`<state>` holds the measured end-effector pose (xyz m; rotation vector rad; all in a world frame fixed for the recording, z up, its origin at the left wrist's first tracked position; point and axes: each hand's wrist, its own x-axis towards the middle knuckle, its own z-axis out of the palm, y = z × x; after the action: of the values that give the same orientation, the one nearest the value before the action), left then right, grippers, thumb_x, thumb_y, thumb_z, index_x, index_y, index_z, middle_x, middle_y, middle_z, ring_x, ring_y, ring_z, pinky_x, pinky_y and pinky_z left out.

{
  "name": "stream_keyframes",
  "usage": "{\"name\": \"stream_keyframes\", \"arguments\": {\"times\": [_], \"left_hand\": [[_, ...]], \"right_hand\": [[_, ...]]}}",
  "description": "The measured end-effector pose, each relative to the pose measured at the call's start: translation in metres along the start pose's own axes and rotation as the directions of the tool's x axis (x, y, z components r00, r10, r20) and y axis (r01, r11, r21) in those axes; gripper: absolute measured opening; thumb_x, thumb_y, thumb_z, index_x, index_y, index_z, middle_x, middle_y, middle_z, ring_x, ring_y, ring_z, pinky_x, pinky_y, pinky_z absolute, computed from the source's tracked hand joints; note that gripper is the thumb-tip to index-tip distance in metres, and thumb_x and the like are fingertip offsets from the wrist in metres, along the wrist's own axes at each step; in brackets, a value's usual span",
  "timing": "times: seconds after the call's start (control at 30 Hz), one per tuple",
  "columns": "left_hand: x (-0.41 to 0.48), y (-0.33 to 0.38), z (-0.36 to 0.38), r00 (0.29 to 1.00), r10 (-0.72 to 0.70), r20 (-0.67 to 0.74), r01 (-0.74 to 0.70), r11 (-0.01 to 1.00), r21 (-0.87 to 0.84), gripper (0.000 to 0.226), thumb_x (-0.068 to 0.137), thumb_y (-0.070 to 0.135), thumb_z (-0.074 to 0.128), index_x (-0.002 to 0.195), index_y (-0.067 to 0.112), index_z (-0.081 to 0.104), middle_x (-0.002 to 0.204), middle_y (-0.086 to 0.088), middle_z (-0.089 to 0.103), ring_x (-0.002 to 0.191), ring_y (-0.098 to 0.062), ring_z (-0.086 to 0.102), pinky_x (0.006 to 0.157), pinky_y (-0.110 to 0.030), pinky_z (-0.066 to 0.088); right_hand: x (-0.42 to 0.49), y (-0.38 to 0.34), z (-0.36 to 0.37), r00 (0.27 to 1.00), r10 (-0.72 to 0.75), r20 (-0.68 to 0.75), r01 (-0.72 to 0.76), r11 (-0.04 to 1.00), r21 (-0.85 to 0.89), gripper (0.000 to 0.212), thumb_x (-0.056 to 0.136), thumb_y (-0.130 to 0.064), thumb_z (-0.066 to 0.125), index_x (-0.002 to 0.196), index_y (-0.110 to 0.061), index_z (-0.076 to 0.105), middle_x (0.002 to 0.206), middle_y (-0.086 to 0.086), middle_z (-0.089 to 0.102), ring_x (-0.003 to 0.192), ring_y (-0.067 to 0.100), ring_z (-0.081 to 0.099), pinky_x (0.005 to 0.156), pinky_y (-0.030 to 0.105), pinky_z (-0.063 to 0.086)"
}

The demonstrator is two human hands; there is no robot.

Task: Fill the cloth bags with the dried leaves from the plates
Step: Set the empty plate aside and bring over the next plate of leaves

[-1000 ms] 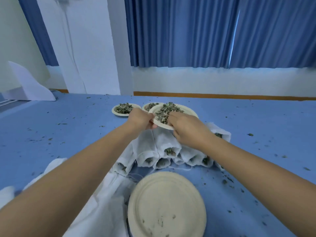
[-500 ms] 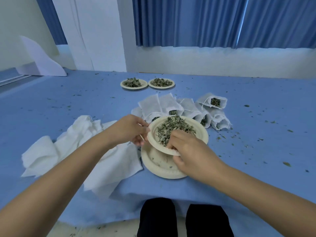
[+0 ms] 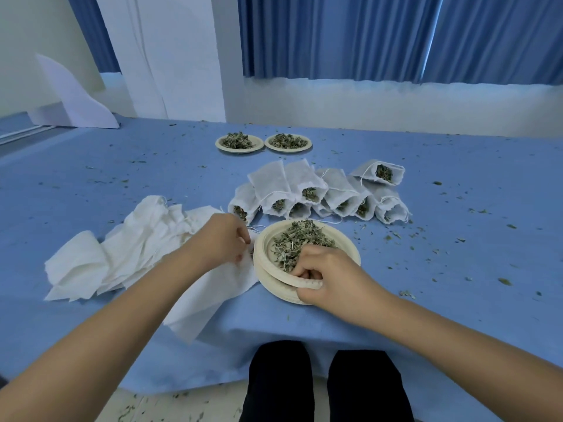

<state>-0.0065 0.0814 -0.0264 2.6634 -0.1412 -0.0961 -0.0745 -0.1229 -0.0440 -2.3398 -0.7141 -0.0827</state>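
Note:
A paper plate [image 3: 350, 248] heaped with dried leaves [image 3: 300, 240] sits stacked on an empty paper plate [image 3: 272, 287] near the table's front edge. My right hand [image 3: 330, 278] grips the upper plate's near rim, fingers curled into the leaves. Just left of the plates, my left hand [image 3: 222, 239] hovers with loosely curled fingers that hold nothing, over a pile of empty white cloth bags [image 3: 137, 251]. Behind the plates lie several filled cloth bags [image 3: 304, 190] with open mouths showing leaves.
Two more plates of leaves [image 3: 239, 144] [image 3: 288, 143] stand farther back. Leaf crumbs are scattered over the blue tablecloth [image 3: 457, 269], mostly to the right. A white foam piece [image 3: 73, 99] leans at the far left. My dark-clothed legs show below the table edge.
Both hands brought the full plate from the far row toward me and set it on the empty plate. My left hand has let go of the rim and moved over the cloth bags.

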Motion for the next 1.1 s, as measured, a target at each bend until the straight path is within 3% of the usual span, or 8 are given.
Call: {"name": "stream_keyframes", "arguments": {"times": [0.17, 0.3, 0.43, 0.5, 0.57, 0.77, 0.93, 1.1], "left_hand": [[0.006, 0.012, -0.014, 0.972, 0.098, -0.212, -0.103, 0.995, -0.013, 0.02, 0.085, -0.004, 0.053, 0.083, 0.006, 0.071, 0.079, -0.003, 0.067, 0.07, -0.018, 0.062, 0.054, -0.016, 0.041], [0.01, 0.019, -0.023, 0.968, 0.156, -0.197, -0.132, 0.983, 0.127, 0.031, 0.084, -0.006, 0.045, 0.082, 0.008, 0.073, 0.072, 0.002, 0.058, 0.072, -0.019, 0.056, 0.062, -0.027, 0.044], [0.012, 0.028, -0.029, 0.88, 0.289, -0.378, -0.253, 0.957, 0.143, 0.033, 0.082, -0.011, 0.041, 0.074, 0.008, 0.066, 0.079, -0.002, 0.054, 0.071, -0.023, 0.051, 0.056, -0.028, 0.032], [0.013, 0.042, -0.031, 0.79, 0.416, -0.45, -0.409, 0.905, 0.118, 0.03, 0.081, -0.01, 0.044, 0.072, 0.009, 0.065, 0.075, 0.001, 0.051, 0.064, -0.015, 0.046, 0.054, -0.026, 0.029], [0.018, 0.059, -0.03, 0.735, 0.501, -0.456, -0.53, 0.845, 0.073, 0.026, 0.079, -0.01, 0.047, 0.075, 0.008, 0.065, 0.069, 0.007, 0.048, 0.058, -0.003, 0.046, 0.053, -0.014, 0.03], [0.045, 0.07, -0.022, 0.766, 0.484, -0.423, -0.572, 0.813, -0.106, 0.02, 0.083, -0.007, 0.055, 0.094, 0.005, 0.067, 0.078, 0.008, 0.058, 0.067, -0.007, 0.054, 0.065, -0.012, 0.042], [0.069, 0.056, -0.02, 0.833, 0.477, -0.282, -0.527, 0.838, -0.14, 0.008, 0.084, 0.008, 0.071, 0.091, 0.011, 0.073, 0.078, 0.009, 0.059, 0.066, -0.003, 0.053, 0.065, -0.009, 0.04], [0.092, 0.039, -0.022, 0.871, 0.416, -0.26, -0.478, 0.838, -0.264, 0.003, 0.081, 0.016, 0.077, 0.08, 0.014, 0.075, 0.084, -0.001, 0.064, 0.07, -0.007, 0.054, 0.068, -0.014, 0.042]], "right_hand": [[0.004, 0.007, -0.007, 0.989, 0.011, 0.15, -0.006, 1.0, -0.027, 0.015, 0.078, -0.02, 0.077, 0.09, -0.011, 0.074, 0.079, -0.012, 0.051, 0.066, -0.002, 0.048, 0.066, 0.009, 0.034], [0.009, 0.009, -0.012, 0.97, 0.033, 0.242, -0.021, 0.998, -0.052, 0.017, 0.082, -0.023, 0.074, 0.093, -0.011, 0.075, 0.082, -0.007, 0.057, 0.063, -0.003, 0.048, 0.065, 0.008, 0.034], [0.023, 0.004, -0.027, 0.998, 0.068, 0.02, -0.07, 0.991, 0.117, 0.01, 0.083, -0.024, 0.073, 0.087, -0.015, 0.074, 0.079, -0.005, 0.064, 0.064, 0.004, 0.052, 0.064, 0.018, 0.042], [0.039, 0.0, -0.035, 0.985, 0.119, -0.127, -0.083, 0.962, 0.26, 0.018, 0.081, -0.026, 0.075, 0.095, -0.017, 0.07, 0.085, -0.005, 0.066, 0.07, 0.01, 0.057, 0.067, 0.018, 0.045], [0.057, -0.003, -0.04, 0.972, 0.185, -0.142, -0.112, 0.904, 0.413, 0.02, 0.081, -0.024, 0.074, 0.096, -0.017, 0.064, 0.087, -0.002, 0.066, 0.07, 0.014, 0.061, 0.066, 0.021, 0.05], [0.088, 0.021, -0.046, 0.933, 0.347, -0.097, -0.167, 0.657, 0.735, 0.005, 0.087, 0.001, 0.063, 0.091, -0.002, 0.061, 0.071, 0.008, 0.061, 0.061, 0.018, 0.058, 0.061, 0.027, 0.05], [0.099, 0.047, -0.05, 0.911, 0.397, -0.109, -0.222, 0.697, 0.682, 0.009, 0.084, 0.004, 0.065, 0.082, -0.004, 0.065, 0.065, 0.009, 0.062, 0.051, 0.013, 0.054, 0.047, 0.019, 0.044], [0.105, 0.067, -0.053, 0.902, 0.419, -0.105, -0.249, 0.703, 0.666, 0.004, 0.083, 0.003, 0.066, 0.084, -0.001, 0.066, 0.081, 0.02, 0.061, 0.063, 0.023, 0.052, 0.065, 0.034, 0.04]]}}
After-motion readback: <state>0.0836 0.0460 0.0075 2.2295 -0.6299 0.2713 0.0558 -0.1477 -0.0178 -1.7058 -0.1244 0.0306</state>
